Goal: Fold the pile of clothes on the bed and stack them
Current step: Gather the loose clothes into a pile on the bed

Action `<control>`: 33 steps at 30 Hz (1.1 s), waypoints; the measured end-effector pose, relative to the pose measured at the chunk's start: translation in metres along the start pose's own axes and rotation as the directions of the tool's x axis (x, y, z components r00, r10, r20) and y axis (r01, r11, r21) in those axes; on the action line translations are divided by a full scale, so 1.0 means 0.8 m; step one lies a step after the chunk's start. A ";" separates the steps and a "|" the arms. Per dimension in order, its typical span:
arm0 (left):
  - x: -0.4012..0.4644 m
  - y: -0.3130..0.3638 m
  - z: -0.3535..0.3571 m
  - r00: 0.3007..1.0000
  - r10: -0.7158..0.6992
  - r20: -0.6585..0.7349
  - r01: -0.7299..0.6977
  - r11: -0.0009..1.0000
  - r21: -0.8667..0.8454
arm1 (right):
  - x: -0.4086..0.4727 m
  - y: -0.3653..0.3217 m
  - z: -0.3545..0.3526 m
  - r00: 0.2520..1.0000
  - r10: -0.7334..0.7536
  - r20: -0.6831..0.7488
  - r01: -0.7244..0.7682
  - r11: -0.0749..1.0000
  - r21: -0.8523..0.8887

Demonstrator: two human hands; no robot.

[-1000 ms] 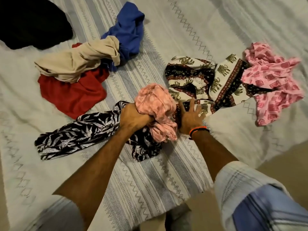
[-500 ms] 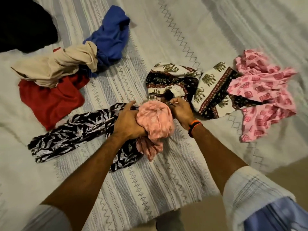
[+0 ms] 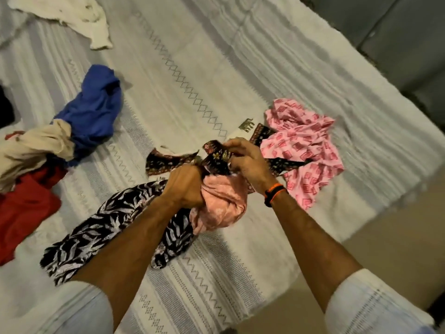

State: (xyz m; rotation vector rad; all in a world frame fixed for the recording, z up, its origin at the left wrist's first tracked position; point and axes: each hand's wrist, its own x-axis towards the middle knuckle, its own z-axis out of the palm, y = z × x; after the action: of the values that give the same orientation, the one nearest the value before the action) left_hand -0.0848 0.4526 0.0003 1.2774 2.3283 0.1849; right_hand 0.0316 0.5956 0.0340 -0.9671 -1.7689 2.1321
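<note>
My left hand [image 3: 185,186] grips a bunched salmon-pink garment [image 3: 222,206] held just above the bed. My right hand [image 3: 245,159] is closed on the dark border of the elephant-print cloth [image 3: 216,155], lifted against the pink bundle. The rest of that cloth trails to the right under a pink patterned garment [image 3: 303,150]. A black-and-white leaf-print garment [image 3: 103,232] lies under my left forearm. A blue garment [image 3: 94,112], a beige one [image 3: 36,145] and a red one [image 3: 24,208] are heaped at the left.
The bed is covered by a white-and-grey woven spread [image 3: 216,68]. A white garment [image 3: 79,18] lies at the far top left, something black [image 3: 6,109] at the left edge. The bed's edge runs along the right, with beige floor [image 3: 385,237] beyond.
My right hand has gathered the elephant-print cloth and raised it beside the pink bundle. The view has tilted up, showing more of the bed and the white garment.
</note>
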 end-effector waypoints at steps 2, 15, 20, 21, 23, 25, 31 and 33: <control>0.019 0.025 -0.002 1.000 -0.015 -0.011 0.015 1.000 0.005 | 0.013 0.025 -0.041 0.969 -0.016 -0.247 -0.044 0.971 -0.236; 0.152 0.078 0.057 0.984 -0.136 -0.116 0.118 0.982 -0.148 | 0.116 0.124 -0.230 0.895 0.100 -0.434 -0.446 0.226 -0.866; 0.179 0.069 0.069 0.984 -0.143 -0.105 0.122 0.975 -0.188 | 0.155 0.126 -0.247 0.861 0.026 -0.508 -0.480 0.372 -0.795; 0.182 0.067 0.071 0.985 -0.139 -0.099 0.117 0.973 -0.197 | 0.161 0.129 -0.251 0.855 0.058 -0.515 -0.494 0.393 -0.776; 0.188 0.064 0.075 0.987 -0.138 -0.087 0.117 0.970 -0.212 | 0.169 0.136 -0.254 0.850 0.105 -0.516 -0.512 0.395 -0.763; 0.190 0.063 0.079 0.986 -0.141 -0.092 0.118 0.968 -0.222 | 0.173 0.138 -0.255 0.868 0.079 -0.491 -0.474 0.433 -0.767; 0.178 0.069 0.067 0.985 -0.164 -0.046 0.147 0.956 -0.254 | 0.149 0.108 -0.202 0.934 0.158 -0.320 -0.294 0.849 -0.439; 0.163 0.073 0.056 0.984 -0.168 -0.056 0.147 0.950 -0.275 | 0.131 0.104 -0.172 0.953 0.187 -0.240 -0.236 0.952 -0.194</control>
State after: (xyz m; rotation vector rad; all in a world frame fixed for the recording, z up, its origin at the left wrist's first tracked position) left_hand -0.0786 0.5881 -0.0639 0.9627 2.3604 0.4891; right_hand 0.0543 0.7410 -0.0894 -1.4509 -1.8904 1.8795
